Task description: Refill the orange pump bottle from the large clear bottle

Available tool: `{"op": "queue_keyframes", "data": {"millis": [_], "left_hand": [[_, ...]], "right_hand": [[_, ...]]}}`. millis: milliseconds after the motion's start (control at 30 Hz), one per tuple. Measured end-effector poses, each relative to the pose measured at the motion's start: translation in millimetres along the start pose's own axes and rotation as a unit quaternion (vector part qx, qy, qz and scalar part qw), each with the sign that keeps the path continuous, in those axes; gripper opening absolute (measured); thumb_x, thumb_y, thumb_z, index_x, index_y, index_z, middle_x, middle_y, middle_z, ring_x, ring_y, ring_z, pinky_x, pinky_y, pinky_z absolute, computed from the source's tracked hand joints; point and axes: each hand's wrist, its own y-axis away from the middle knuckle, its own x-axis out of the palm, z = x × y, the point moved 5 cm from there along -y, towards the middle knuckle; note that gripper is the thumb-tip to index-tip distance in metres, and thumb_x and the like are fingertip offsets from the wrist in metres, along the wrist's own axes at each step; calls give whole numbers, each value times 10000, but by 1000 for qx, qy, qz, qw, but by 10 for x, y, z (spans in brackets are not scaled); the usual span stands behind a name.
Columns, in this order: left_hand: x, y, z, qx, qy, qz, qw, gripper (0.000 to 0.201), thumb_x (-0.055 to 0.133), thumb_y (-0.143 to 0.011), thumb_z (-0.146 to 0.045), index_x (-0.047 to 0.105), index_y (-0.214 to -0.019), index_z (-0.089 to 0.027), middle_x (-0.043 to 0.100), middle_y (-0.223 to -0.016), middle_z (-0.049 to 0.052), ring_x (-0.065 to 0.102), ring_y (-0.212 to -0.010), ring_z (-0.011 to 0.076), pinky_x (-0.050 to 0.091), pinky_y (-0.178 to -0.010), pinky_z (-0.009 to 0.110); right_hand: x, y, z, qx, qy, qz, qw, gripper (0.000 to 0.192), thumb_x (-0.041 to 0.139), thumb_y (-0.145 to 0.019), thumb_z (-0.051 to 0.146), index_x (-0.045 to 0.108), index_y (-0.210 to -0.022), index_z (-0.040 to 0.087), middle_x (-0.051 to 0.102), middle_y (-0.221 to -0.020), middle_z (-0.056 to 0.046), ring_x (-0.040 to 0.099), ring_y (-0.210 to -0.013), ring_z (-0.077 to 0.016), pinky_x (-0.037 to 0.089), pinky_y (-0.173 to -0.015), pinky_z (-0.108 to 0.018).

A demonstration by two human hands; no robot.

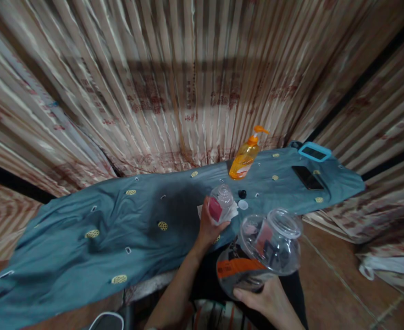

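Note:
My left hand [209, 227] is wrapped round a small clear plastic bottle [225, 195] with a pink label, held over the cloth-covered table. Beneath that bottle lies a white tissue [234, 211]. Close to its right are a small black cap [242, 194] and a round whitish disc [243, 205]. In my right hand [272, 300] is a big clear plastic jar [234, 279] with an orange label, gripped low on its side. The jar is tilted above my lap, its wide round neck [284, 222] pointing away to the upper right. I cannot make out whether it holds anything.
An orange pump bottle [245, 160] stands at the table's back edge. Farther right lie a black phone [307, 178] and a blue-framed device [314, 152]. A blue-green cloth [67, 256] covers the table. Striped curtains [160, 91] hang close behind it.

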Motion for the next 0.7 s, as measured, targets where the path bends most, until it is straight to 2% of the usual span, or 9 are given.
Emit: {"op": "queue_keyframes", "data": {"millis": [100, 167, 200, 267, 367, 433, 567, 667, 700], "left_hand": [[-209, 148, -70, -9, 22, -17, 1000, 1103, 901, -671, -550, 356, -1560, -192, 404, -1669, 227, 378, -1588, 414, 259, -1336, 598], [-388, 319, -211, -7, 54, -29, 998, 945, 824, -776, -588, 392, -1537, -232, 428, -1667, 192, 413, -1571, 385, 290, -1324, 586], [-458, 417, -306, -5, 71, -21, 997, 840, 774, -839, -591, 426, -1517, -237, 458, -1651, 182, 442, -1555, 371, 304, -1319, 576], [-516, 613, -533, 3, 116, 39, 993, 768, 725, -887, -615, 467, -1498, -229, 560, -1569, 180, 516, -1497, 365, 348, -1296, 568], [-420, 848, -869, -2, 183, 148, 972, 1006, 841, -754, -677, 431, -1547, -214, 587, -1549, 184, 542, -1471, 388, 385, -1280, 542], [-292, 929, -1023, -24, 206, 187, 960, 1139, 955, -610, -635, 447, -1529, -195, 653, -1458, 179, 622, -1370, 396, 457, -1223, 527], [-83, 965, -1172, -68, 266, 175, 946, 1035, 964, -598, -602, 528, -1441, -189, 726, -1302, 150, 711, -1197, 360, 532, -1119, 503], [21, 977, -1254, -82, 322, 174, 927, 987, 986, -574, -555, 560, -1388, -194, 735, -1274, 141, 723, -1157, 344, 550, -1089, 496], [50, 978, -1280, -89, 339, 173, 921, 999, 995, -563, -535, 554, -1394, -198, 737, -1267, 136, 723, -1159, 342, 549, -1094, 501]], "right_hand": [[-30, -8, -58, 1, 2, -13, 1000, 371, 804, -648, 480, 803, -916, 223, 807, -954, -83, 771, -910, -316, 618, -882, -409], [-39, -1, -93, 9, 9, -20, 1000, 345, 810, -652, 459, 788, -891, 212, 802, -924, -87, 762, -881, -310, 607, -848, -401], [-37, 2, -104, 13, 13, -23, 1000, 355, 814, -655, 458, 778, -902, 206, 799, -925, -89, 757, -874, -307, 601, -834, -398], [-24, 4, -106, 16, 14, -34, 999, 429, 821, -654, 470, 753, -975, 194, 797, -971, -94, 747, -892, -302, 587, -839, -397], [31, -9, -86, 18, 13, -51, 998, 493, 808, -629, 447, 721, -1046, 197, 789, -1014, -90, 733, -923, -304, 571, -853, -399], [59, -18, -78, 23, 11, -57, 998, 504, 806, -590, 374, 720, -1058, 207, 785, -987, -80, 730, -918, -313, 565, -846, -404], [-29, 37, -109, 25, -30, -52, 998, 605, 886, -560, 344, 741, -1136, 229, 787, -1073, -91, 730, -1012, -341, 558, -918, -425], [-171, 178, -228, 16, -134, -43, 990, 849, 970, -494, 507, 726, -1273, 272, 752, -1279, -102, 683, -1218, -372, 520, -1076, -453], [-203, 238, -303, 21, -199, -46, 979, 877, 966, -518, 578, 713, -1314, 311, 708, -1386, -88, 639, -1316, -368, 488, -1138, -460]]}}
